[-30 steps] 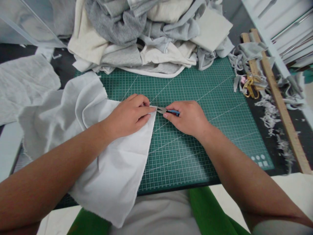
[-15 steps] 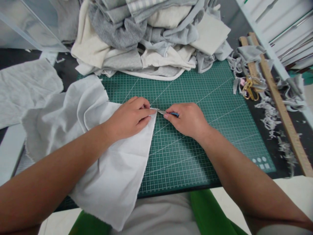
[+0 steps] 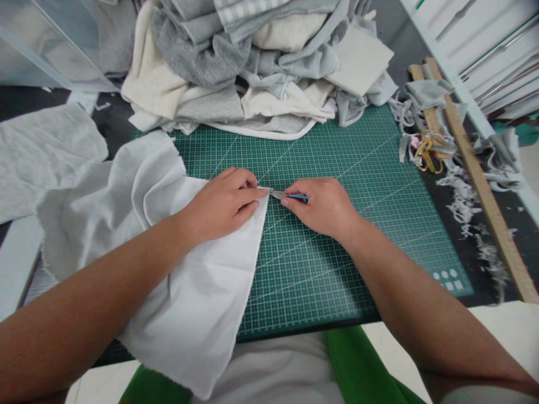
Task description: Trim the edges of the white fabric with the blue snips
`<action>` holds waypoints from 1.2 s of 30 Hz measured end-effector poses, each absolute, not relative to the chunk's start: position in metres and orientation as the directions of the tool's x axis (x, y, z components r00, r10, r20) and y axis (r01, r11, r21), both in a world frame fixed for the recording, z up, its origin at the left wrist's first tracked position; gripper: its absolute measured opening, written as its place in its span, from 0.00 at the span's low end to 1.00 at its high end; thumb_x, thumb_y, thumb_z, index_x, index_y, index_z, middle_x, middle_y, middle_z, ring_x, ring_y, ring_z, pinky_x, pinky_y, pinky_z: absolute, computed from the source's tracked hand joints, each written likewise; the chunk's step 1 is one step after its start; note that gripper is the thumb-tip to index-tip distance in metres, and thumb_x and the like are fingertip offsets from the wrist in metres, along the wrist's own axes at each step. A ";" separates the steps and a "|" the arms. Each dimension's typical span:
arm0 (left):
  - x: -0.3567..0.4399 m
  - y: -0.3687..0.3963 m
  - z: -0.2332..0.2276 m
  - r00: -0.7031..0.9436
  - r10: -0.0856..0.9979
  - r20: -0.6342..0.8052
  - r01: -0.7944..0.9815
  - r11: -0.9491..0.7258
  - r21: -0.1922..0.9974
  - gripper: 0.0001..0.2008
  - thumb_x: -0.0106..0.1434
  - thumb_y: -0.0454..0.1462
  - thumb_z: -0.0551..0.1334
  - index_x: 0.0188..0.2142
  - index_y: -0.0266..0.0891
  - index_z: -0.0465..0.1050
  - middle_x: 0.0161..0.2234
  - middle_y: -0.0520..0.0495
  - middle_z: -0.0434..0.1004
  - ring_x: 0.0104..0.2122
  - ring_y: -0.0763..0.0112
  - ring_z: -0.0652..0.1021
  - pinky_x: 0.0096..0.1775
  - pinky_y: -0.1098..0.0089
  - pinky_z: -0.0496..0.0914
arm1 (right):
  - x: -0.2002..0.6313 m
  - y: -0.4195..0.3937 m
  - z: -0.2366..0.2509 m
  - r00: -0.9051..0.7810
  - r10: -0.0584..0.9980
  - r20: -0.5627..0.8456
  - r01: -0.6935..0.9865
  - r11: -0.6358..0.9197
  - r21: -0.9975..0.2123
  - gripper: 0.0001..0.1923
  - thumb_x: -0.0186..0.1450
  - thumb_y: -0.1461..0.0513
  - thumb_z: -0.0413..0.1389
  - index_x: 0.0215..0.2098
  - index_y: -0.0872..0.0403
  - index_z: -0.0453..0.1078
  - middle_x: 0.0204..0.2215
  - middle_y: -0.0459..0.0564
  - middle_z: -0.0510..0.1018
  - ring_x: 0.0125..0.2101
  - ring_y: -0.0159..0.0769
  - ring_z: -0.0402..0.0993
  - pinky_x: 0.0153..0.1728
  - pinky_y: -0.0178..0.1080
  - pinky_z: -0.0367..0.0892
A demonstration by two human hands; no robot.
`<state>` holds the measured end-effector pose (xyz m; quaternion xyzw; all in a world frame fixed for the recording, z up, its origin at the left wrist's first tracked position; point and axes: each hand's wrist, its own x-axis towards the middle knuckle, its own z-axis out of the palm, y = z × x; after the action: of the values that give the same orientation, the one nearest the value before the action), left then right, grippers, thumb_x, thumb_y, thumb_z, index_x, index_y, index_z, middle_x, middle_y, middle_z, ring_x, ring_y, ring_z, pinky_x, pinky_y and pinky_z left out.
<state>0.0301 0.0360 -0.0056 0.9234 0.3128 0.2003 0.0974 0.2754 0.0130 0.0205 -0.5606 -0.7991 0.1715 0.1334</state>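
A large white cloth [image 3: 210,280] lies across the left part of the green cutting mat [image 3: 320,269], and its lower end hangs over the front edge. My left hand [image 3: 225,205] rests on the cloth and pinches its upper right corner, with the index finger along the edge. My right hand [image 3: 324,205] is closed around a small blue-handled tool with a pointed metal blade [image 3: 277,194]. The blade's tip meets the cloth corner just beside my left fingertips. Most of the tool's handle is hidden inside my right hand.
Grey and cream fabrics are heaped in a pile [image 3: 252,73] at the back. Gold-handled scissors [image 3: 428,154], wooden rulers [image 3: 484,179] and thread scraps [image 3: 461,196] lie at the right. Another pale cloth [image 3: 46,157] lies at the far left.
Almost nothing differs. The whole view has shifted very slightly; both hands, the cloth and the tool keep the same positions relative to each other.
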 end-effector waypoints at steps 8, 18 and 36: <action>0.030 0.036 -0.007 0.720 0.614 0.324 0.539 -0.789 0.296 0.16 0.73 0.38 0.56 0.51 0.39 0.81 0.45 0.41 0.75 0.45 0.59 0.75 0.49 0.55 0.73 | 0.274 0.013 0.020 -0.349 0.937 0.019 0.865 0.330 -0.378 0.09 0.69 0.57 0.59 0.39 0.51 0.81 0.34 0.48 0.86 0.34 0.40 0.80 0.37 0.41 0.66; 0.030 0.036 -0.006 0.718 0.623 0.311 0.544 -0.781 0.308 0.16 0.73 0.39 0.56 0.51 0.39 0.81 0.45 0.40 0.75 0.44 0.59 0.75 0.48 0.56 0.73 | 0.271 0.013 0.023 -0.324 0.946 0.005 0.882 0.305 -0.359 0.09 0.69 0.56 0.59 0.38 0.49 0.81 0.34 0.46 0.86 0.34 0.40 0.80 0.35 0.41 0.64; 0.030 0.036 -0.006 0.719 0.620 0.314 0.546 -0.784 0.297 0.16 0.73 0.39 0.56 0.52 0.41 0.80 0.45 0.42 0.75 0.44 0.61 0.74 0.49 0.57 0.73 | 0.278 0.011 0.021 -0.329 0.944 0.032 0.834 0.306 -0.459 0.07 0.67 0.56 0.62 0.37 0.49 0.81 0.33 0.46 0.86 0.33 0.38 0.81 0.37 0.40 0.68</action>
<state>0.0299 0.0361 -0.0063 0.9225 0.3158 0.2018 0.0920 0.2776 0.0114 0.0206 -0.5597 -0.7941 0.1836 0.1497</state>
